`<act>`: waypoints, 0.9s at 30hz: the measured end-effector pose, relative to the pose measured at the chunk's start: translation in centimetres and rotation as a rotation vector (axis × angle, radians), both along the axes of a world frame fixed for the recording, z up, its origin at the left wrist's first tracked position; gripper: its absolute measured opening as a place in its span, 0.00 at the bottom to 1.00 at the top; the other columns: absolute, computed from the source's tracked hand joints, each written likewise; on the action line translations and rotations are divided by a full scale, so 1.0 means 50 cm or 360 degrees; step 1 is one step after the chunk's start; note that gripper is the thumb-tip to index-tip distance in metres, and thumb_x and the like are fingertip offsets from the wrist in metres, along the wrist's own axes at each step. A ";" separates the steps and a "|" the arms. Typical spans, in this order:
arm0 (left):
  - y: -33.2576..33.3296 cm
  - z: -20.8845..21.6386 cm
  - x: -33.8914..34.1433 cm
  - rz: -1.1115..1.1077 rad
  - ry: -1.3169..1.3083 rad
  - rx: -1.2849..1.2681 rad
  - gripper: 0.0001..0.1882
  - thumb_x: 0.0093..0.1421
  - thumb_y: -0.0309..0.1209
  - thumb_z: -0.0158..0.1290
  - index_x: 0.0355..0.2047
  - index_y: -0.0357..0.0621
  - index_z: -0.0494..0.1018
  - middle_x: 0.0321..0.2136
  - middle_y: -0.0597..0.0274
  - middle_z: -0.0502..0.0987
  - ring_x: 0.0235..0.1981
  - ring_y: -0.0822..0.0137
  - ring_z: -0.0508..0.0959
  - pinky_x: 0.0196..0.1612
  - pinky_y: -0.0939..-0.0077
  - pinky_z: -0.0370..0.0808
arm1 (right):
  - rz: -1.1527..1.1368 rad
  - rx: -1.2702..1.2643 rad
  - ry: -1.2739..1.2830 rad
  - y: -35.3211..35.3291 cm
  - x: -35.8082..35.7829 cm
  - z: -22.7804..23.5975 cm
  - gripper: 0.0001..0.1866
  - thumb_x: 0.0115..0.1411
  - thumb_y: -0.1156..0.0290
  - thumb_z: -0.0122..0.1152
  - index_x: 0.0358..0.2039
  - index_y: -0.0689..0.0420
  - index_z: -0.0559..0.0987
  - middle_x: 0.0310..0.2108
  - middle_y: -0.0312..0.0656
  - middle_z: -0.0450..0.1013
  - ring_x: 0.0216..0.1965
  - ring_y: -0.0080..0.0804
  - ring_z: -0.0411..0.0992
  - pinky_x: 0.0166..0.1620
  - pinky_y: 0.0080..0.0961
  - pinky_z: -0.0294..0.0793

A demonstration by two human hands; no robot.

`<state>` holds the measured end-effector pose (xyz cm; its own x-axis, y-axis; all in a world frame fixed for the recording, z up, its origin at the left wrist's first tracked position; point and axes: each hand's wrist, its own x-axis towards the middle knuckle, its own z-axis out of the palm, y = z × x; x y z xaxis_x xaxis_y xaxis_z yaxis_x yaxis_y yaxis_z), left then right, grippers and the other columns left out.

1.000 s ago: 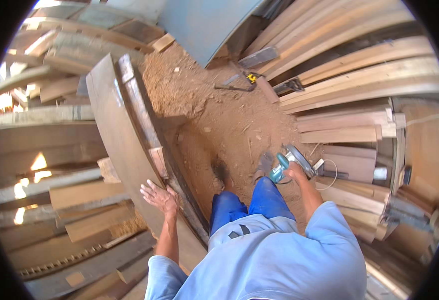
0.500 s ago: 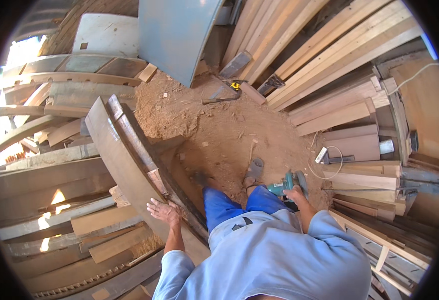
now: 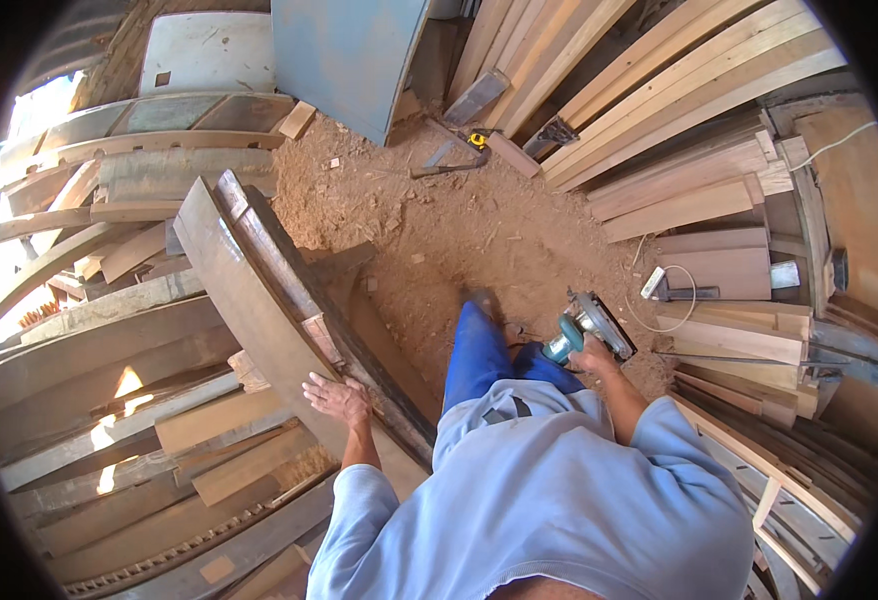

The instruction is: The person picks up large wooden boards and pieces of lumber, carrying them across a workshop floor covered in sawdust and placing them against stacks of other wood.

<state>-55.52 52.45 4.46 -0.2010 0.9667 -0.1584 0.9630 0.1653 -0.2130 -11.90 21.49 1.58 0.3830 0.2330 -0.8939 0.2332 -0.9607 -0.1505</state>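
Under the spread left grip (image 3: 341, 400), plank (image 3: 241, 292) lengthwise forward-left; right grip (image 3: 593, 356) around saw (image 3: 601, 322)

The person wears a loose, pale blue shirt (image 3: 569, 490) at five o'clock, with a dark mark (image 3: 522, 407) near its front hem. The left sleeve (image 3: 357, 505) sits at seven o'clock, the right sleeve (image 3: 674, 440) at four. The trousers (image 3: 476, 350) are bright blue.

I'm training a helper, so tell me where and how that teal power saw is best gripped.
Probably by the near end of the power saw, coming from the wearer's side, where the right hand holds it, largely hiding the grip. The teal housing bulges left and the long metal edge runs along the right, so the near end seems the safer hold.
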 end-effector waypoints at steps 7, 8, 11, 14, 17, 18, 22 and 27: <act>-0.007 0.035 0.001 0.0024 -0.0054 -0.0116 0.47 0.54 0.40 0.57 0.67 0.38 0.45 0.66 0.34 0.44 0.67 0.38 0.47 0.67 0.47 0.46 | -0.0231 0.0096 -0.0284 0.038 -0.029 -0.040 0.28 0.48 0.61 0.67 0.41 0.71 0.73 0.35 0.57 0.76 0.37 0.46 0.77 0.41 0.38 0.76; 0.002 0.041 0.008 0.0036 -0.0063 -0.0155 0.47 0.54 0.41 0.57 0.67 0.37 0.45 0.66 0.33 0.43 0.67 0.37 0.47 0.66 0.47 0.46 | -0.0364 0.0066 -0.0309 0.046 -0.021 -0.053 0.26 0.48 0.61 0.67 0.40 0.71 0.75 0.36 0.57 0.76 0.39 0.48 0.77 0.42 0.38 0.75; -0.017 0.002 -0.029 -0.0126 -0.0076 -0.0021 0.49 0.53 0.41 0.58 0.67 0.36 0.42 0.66 0.31 0.40 0.67 0.35 0.44 0.66 0.43 0.44 | -0.0866 0.0113 -0.0366 0.098 -0.010 -0.019 0.22 0.49 0.60 0.67 0.33 0.69 0.78 0.32 0.55 0.77 0.35 0.46 0.77 0.39 0.37 0.75; -0.016 -0.001 -0.031 -0.0106 -0.0154 -0.0060 0.50 0.52 0.40 0.58 0.67 0.35 0.42 0.66 0.30 0.38 0.67 0.35 0.42 0.66 0.41 0.42 | -0.1413 0.0529 -0.0315 0.127 0.032 0.024 0.17 0.51 0.61 0.67 0.27 0.63 0.77 0.21 0.43 0.73 0.20 0.32 0.70 0.26 0.31 0.69; -0.023 -0.016 -0.061 -0.0095 -0.0217 -0.0075 0.51 0.52 0.40 0.58 0.67 0.35 0.41 0.66 0.30 0.37 0.67 0.34 0.41 0.65 0.40 0.40 | -0.1647 0.0628 -0.0272 0.158 0.032 -0.010 0.15 0.51 0.62 0.67 0.27 0.61 0.76 0.20 0.42 0.73 0.20 0.31 0.70 0.26 0.30 0.70; -0.017 -0.026 -0.059 -0.0110 -0.0247 -0.0058 0.51 0.52 0.40 0.58 0.67 0.35 0.40 0.66 0.30 0.37 0.67 0.34 0.40 0.65 0.40 0.40 | -0.1722 0.0644 -0.0227 0.173 0.016 -0.015 0.15 0.52 0.61 0.67 0.26 0.60 0.75 0.20 0.41 0.72 0.20 0.32 0.70 0.27 0.31 0.71; -0.022 -0.041 -0.056 -0.0173 -0.0164 0.0092 0.52 0.49 0.44 0.57 0.67 0.36 0.42 0.66 0.30 0.39 0.67 0.34 0.41 0.65 0.39 0.41 | -0.1701 0.0787 -0.0103 0.241 -0.005 -0.077 0.16 0.54 0.58 0.67 0.24 0.58 0.77 0.22 0.42 0.74 0.24 0.32 0.73 0.33 0.30 0.74; -0.010 -0.084 -0.070 -0.0114 -0.0048 0.0194 0.51 0.46 0.47 0.58 0.67 0.44 0.49 0.67 0.38 0.45 0.67 0.39 0.45 0.66 0.43 0.43 | -0.0936 0.0549 -0.0064 0.366 -0.045 -0.102 0.22 0.56 0.50 0.62 0.22 0.59 0.81 0.28 0.41 0.79 0.29 0.32 0.75 0.41 0.31 0.73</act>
<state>-59.04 51.94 0.28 -0.1280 0.9908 -0.0440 0.9788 0.1190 -0.1666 -14.15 39.81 -3.54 0.5644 0.2449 -0.7883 -0.3013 -0.8279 -0.4730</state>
